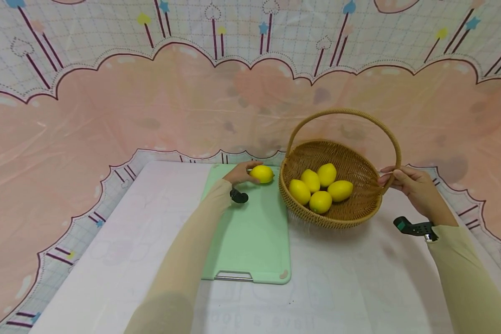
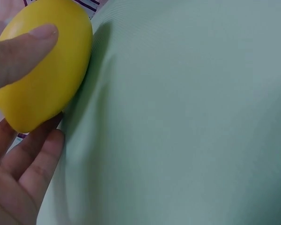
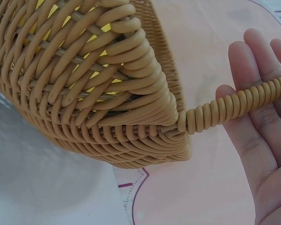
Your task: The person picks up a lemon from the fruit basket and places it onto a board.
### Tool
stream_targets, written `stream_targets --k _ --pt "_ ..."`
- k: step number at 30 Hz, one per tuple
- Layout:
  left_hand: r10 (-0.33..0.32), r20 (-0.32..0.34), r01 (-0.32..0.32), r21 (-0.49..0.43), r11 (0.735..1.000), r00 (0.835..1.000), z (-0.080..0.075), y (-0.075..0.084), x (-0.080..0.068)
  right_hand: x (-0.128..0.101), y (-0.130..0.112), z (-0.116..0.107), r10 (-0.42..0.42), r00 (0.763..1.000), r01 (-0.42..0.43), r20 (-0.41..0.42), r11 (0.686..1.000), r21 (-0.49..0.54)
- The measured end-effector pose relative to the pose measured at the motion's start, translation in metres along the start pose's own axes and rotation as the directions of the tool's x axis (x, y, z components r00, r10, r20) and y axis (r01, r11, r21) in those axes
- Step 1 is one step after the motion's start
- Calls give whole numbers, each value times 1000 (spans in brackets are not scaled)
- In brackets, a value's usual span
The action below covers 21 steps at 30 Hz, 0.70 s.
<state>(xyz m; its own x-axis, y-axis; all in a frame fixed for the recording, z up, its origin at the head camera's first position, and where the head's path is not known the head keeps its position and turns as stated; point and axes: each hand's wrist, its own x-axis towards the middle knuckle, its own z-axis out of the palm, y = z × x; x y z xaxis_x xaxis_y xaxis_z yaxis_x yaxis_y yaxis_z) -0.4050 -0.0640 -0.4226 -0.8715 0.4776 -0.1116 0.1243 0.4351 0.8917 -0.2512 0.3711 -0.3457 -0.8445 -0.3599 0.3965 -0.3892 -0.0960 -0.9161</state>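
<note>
At the far end of the green cutting board [image 1: 254, 232], my left hand [image 1: 239, 173] holds a yellow lemon [image 1: 261, 174]. In the left wrist view the thumb lies across this lemon [image 2: 49, 70], with the fingers around its other side. My right hand [image 1: 413, 185] holds the arched handle [image 1: 394, 139] of a wicker basket [image 1: 359, 162] near its right base. The right wrist view has the wrapped handle [image 3: 234, 105] crossing in front of fairly straight fingers; the thumb is out of that view. Several lemons [image 1: 320, 202] lie in the basket, whose opening tilts toward me.
The board lies on a white-covered table [image 1: 121, 241], its metal-edged grip [image 1: 234, 277] toward me. The basket stands right beside the board's far right edge. A pink patterned sheet [image 1: 183, 106] rises behind and along the sides.
</note>
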Motion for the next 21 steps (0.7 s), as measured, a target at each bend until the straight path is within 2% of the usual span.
stream_targets --k 4,9,14,21 --pt "5 9 -5 11 1000 1000 -3 0 -1 1 0 0 -4 1000 3 11 1000 18" --pt "25 16 -25 -22 999 1000 -14 5 -6 1 -1 0 -7 1000 6 19 999 34" --pt "41 7 -41 -48 998 999 -27 18 -15 0 -3 1 2 1000 -3 30 1000 20" --pt "143 -32 -144 -29 989 989 -40 45 -26 2 -5 2 31 998 -31 45 1000 -3"
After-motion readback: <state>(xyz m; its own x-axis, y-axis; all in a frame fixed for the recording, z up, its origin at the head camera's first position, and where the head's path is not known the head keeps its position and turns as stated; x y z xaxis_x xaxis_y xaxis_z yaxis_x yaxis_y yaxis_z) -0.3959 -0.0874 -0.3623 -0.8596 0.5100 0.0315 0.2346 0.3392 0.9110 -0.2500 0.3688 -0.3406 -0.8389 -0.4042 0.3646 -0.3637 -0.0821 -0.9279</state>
